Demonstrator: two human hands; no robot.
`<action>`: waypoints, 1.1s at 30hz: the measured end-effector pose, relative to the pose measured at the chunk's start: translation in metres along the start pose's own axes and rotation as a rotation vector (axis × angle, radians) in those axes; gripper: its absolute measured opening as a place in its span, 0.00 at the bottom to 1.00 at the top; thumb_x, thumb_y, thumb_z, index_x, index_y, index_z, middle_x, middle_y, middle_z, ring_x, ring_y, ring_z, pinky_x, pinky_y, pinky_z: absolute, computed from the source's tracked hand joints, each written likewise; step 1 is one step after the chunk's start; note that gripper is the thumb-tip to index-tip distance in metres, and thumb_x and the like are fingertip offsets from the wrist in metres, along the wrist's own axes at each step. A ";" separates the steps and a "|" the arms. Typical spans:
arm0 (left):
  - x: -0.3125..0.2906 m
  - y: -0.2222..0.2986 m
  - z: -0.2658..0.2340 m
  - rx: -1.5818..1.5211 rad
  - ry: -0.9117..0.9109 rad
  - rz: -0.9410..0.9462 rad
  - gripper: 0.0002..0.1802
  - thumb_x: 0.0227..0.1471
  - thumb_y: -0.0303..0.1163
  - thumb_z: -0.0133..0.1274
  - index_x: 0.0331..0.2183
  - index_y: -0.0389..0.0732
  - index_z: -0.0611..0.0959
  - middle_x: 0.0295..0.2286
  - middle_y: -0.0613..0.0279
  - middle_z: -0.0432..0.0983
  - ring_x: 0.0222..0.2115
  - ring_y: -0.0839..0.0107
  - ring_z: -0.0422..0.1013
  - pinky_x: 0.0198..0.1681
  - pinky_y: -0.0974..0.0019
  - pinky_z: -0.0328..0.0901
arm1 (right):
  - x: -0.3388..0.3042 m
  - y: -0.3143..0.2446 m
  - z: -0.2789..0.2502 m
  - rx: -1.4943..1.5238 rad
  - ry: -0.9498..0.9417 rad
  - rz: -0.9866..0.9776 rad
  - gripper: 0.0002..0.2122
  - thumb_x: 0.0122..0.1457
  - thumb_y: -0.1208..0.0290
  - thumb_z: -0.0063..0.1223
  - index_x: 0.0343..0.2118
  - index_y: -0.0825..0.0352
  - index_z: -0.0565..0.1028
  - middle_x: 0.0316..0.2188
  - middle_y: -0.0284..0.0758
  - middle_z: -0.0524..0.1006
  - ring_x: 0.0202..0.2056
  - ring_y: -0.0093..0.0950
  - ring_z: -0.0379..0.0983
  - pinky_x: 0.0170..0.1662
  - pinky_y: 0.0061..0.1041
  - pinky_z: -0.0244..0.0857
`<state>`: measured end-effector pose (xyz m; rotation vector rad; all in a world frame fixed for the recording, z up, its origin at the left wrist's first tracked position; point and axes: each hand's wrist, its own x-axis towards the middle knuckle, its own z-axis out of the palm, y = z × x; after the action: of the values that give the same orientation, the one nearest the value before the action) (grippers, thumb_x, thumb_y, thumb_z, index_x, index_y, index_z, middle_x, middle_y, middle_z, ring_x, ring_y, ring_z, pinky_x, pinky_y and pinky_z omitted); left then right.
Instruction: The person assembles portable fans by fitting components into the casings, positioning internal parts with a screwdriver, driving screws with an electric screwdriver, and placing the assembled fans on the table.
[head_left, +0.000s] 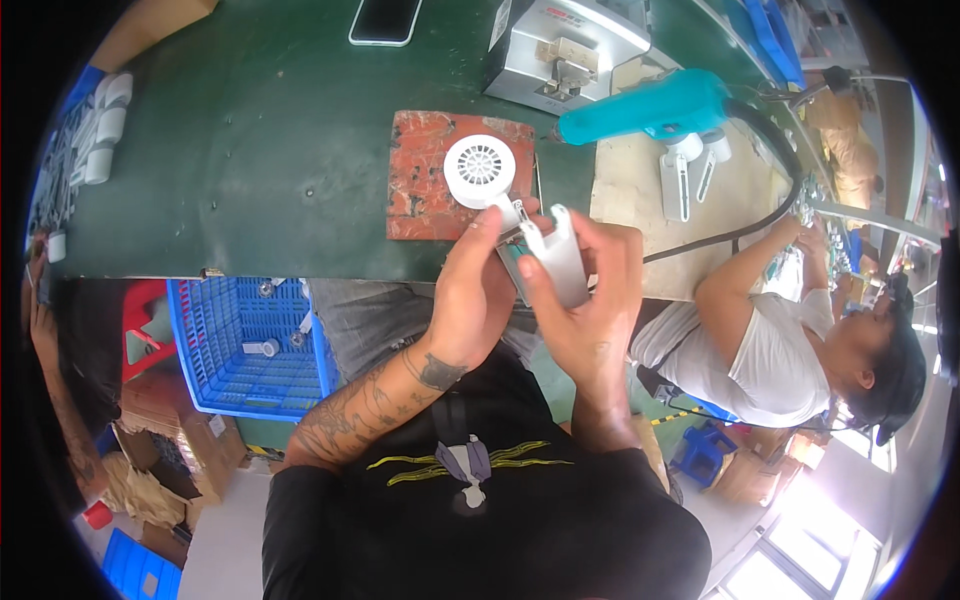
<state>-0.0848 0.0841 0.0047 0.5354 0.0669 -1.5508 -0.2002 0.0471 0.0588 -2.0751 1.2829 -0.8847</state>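
- A phone [384, 20] is cropped at twelve o'clock.
- The fan [480, 170] is gripped by the left hand [466, 292], fingers partly hidden.
- White casing [563, 268] is held in the right hand [598, 310], fingers curled.

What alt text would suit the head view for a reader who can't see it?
A person's right hand holds a white casing, left hand close beside it, before a round white grilled part over a worn red board on a green workbench. A teal tool and a silver box are at upper right, a blue basket at left, and a co-worker at right.
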 end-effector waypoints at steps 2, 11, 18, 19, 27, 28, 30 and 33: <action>-0.001 0.002 0.002 -0.104 -0.031 -0.031 0.25 0.70 0.48 0.46 0.57 0.38 0.74 0.50 0.60 0.76 0.55 0.68 0.69 0.60 0.58 0.62 | 0.002 -0.002 0.004 -0.174 -0.062 -0.046 0.25 0.51 0.70 0.72 0.52 0.67 0.74 0.41 0.42 0.71 0.40 0.42 0.75 0.38 0.36 0.72; -0.002 0.002 0.000 -0.078 -0.044 -0.034 0.32 0.71 0.57 0.37 0.58 0.40 0.74 0.52 0.61 0.75 0.54 0.67 0.70 0.61 0.58 0.62 | 0.001 0.008 0.021 -0.261 -0.046 -0.166 0.26 0.49 0.71 0.72 0.51 0.67 0.74 0.37 0.41 0.69 0.36 0.41 0.72 0.35 0.39 0.68; -0.004 0.004 0.001 0.053 -0.026 -0.017 0.25 0.70 0.44 0.46 0.59 0.37 0.73 0.53 0.59 0.75 0.55 0.69 0.70 0.61 0.59 0.63 | -0.001 0.014 0.028 -0.266 -0.018 -0.192 0.28 0.46 0.71 0.72 0.53 0.66 0.74 0.37 0.40 0.68 0.37 0.41 0.69 0.34 0.40 0.67; -0.006 0.005 0.003 0.139 -0.029 0.003 0.24 0.69 0.38 0.50 0.60 0.36 0.73 0.54 0.58 0.75 0.55 0.68 0.70 0.61 0.59 0.64 | -0.002 0.015 0.029 -0.265 -0.009 -0.187 0.28 0.46 0.71 0.72 0.53 0.66 0.74 0.37 0.40 0.68 0.37 0.41 0.69 0.34 0.40 0.67; -0.011 0.013 -0.001 0.195 -0.129 0.099 0.25 0.66 0.31 0.53 0.60 0.32 0.71 0.54 0.45 0.76 0.54 0.55 0.74 0.61 0.50 0.67 | -0.009 0.005 0.026 -0.274 0.150 -0.348 0.25 0.44 0.70 0.74 0.48 0.65 0.79 0.38 0.38 0.70 0.39 0.37 0.68 0.41 0.36 0.65; -0.012 0.015 -0.003 0.218 -0.133 0.088 0.25 0.66 0.31 0.53 0.60 0.32 0.71 0.54 0.45 0.76 0.54 0.55 0.74 0.61 0.50 0.67 | -0.012 0.006 0.025 -0.265 0.170 -0.333 0.25 0.44 0.70 0.74 0.48 0.65 0.79 0.38 0.38 0.70 0.39 0.37 0.68 0.41 0.36 0.65; -0.012 0.018 -0.010 0.171 -0.153 0.121 0.26 0.65 0.33 0.55 0.60 0.32 0.71 0.52 0.44 0.77 0.53 0.52 0.75 0.61 0.47 0.67 | -0.019 0.013 0.025 0.096 0.191 -0.258 0.24 0.46 0.66 0.76 0.46 0.65 0.76 0.40 0.38 0.70 0.42 0.35 0.68 0.44 0.34 0.65; -0.009 0.025 -0.015 0.138 -0.196 0.134 0.29 0.63 0.37 0.57 0.60 0.33 0.71 0.51 0.46 0.78 0.53 0.51 0.75 0.61 0.45 0.67 | -0.029 0.024 0.022 0.387 0.118 -0.044 0.26 0.49 0.62 0.76 0.45 0.67 0.71 0.39 0.39 0.74 0.39 0.32 0.73 0.41 0.30 0.66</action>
<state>-0.0567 0.0960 0.0019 0.4839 -0.2235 -1.4756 -0.2065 0.0662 0.0198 -1.7729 1.0276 -1.1866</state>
